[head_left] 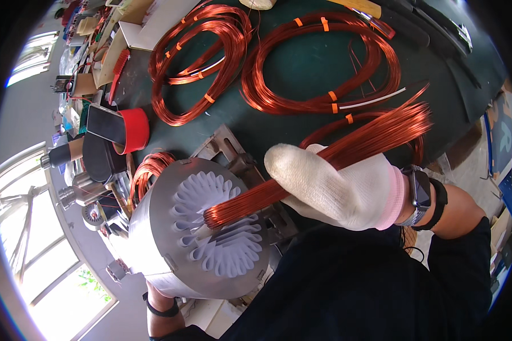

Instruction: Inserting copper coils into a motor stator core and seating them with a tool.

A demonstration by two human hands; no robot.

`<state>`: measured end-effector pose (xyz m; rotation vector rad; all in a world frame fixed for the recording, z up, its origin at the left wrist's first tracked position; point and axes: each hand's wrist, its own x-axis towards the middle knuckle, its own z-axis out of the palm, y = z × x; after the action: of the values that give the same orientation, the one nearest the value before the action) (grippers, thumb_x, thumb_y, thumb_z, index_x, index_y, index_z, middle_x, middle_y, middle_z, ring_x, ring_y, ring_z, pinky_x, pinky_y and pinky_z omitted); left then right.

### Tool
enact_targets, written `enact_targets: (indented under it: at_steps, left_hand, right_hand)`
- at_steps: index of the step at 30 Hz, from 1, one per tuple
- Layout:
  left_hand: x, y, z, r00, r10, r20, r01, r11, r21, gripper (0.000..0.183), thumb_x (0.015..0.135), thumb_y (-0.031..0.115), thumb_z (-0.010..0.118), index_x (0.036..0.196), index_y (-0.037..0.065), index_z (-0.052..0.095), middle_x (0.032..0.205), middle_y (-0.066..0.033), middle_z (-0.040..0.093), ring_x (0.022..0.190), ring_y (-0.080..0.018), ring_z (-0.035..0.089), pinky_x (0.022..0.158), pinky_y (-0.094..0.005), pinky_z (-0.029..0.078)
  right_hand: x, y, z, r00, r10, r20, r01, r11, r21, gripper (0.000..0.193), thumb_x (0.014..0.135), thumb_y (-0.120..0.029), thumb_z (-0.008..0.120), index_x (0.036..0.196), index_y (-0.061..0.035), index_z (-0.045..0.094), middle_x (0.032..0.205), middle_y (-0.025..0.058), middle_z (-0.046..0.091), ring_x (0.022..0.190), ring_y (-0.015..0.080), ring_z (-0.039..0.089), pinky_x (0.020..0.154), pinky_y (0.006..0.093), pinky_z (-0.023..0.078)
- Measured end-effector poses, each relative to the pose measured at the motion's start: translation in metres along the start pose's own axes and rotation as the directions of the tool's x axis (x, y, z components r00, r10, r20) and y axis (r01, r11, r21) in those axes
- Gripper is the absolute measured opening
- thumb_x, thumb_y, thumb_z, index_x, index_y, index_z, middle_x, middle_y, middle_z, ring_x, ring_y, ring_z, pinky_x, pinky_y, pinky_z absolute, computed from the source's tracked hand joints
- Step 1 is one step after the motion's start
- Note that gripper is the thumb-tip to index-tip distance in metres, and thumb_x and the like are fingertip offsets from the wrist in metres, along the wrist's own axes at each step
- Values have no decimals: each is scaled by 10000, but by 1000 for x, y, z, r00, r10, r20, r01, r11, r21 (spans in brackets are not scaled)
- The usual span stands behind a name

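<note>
My right hand point(341, 184), in a white knit glove with a pink cuff, is closed around a thick bundle of copper wire point(247, 200). One end of that bundle reaches into the centre of a grey metal cylinder point(222, 273), which looks like a motor stator. Loops of white paper liner point(227, 253) ring its opening. The other end fans out past my hand to the upper right. My left forearm point(164, 321) comes up at the lower left against the underside of the cylinder. The left hand's fingers are hidden behind it.
Two large copper wire coils point(182, 116) with orange ties lie on the dark green table point(210, 133). A red tape roll point(135, 131) and a phone point(105, 124) sit left. A metal stand point(224, 145) is beside the cylinder. Dark tools point(421, 28) lie at the upper right.
</note>
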<state>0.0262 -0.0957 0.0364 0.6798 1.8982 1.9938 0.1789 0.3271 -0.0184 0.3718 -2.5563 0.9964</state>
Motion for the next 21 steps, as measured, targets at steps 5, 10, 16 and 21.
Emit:
enact_targets:
  at_steps: [5,10,16,21]
  left_hand:
    - [10,-5,-4,1000,-3,-2,3,999,51,735,1041,550,522,1537,17,426,1588,-115,437,1419,-272,457,1196,-446,361]
    - [9,-5,-10,1000,-8,-3,8,995,97,726,1041,540,526,1536,16,428,1586,-116,439,1418,-272,458,1194,-445,364]
    - [3,-3,-24,1000,-18,-2,19,989,144,716,1042,526,529,1533,15,430,1584,-118,441,1417,-272,460,1192,-445,368]
    - [-7,-3,-34,1000,-27,-7,28,983,182,708,1043,516,532,1531,14,432,1582,-120,442,1416,-271,461,1190,-444,370]
  right_hand:
    - [4,2,-2,995,-97,-23,94,988,-120,507,787,-38,785,1274,24,656,1111,146,674,888,262,670,792,339,580]
    - [14,8,5,952,-266,-155,215,935,-281,259,846,43,704,1105,37,728,1092,105,676,858,194,653,823,296,585]
    - [18,6,12,973,-157,-167,144,986,-88,273,894,-8,674,1165,16,693,1038,97,680,819,200,655,782,307,574]
    - [18,-1,20,987,-49,-153,67,992,110,290,941,-59,644,1226,-5,659,985,89,685,779,205,657,740,318,564]
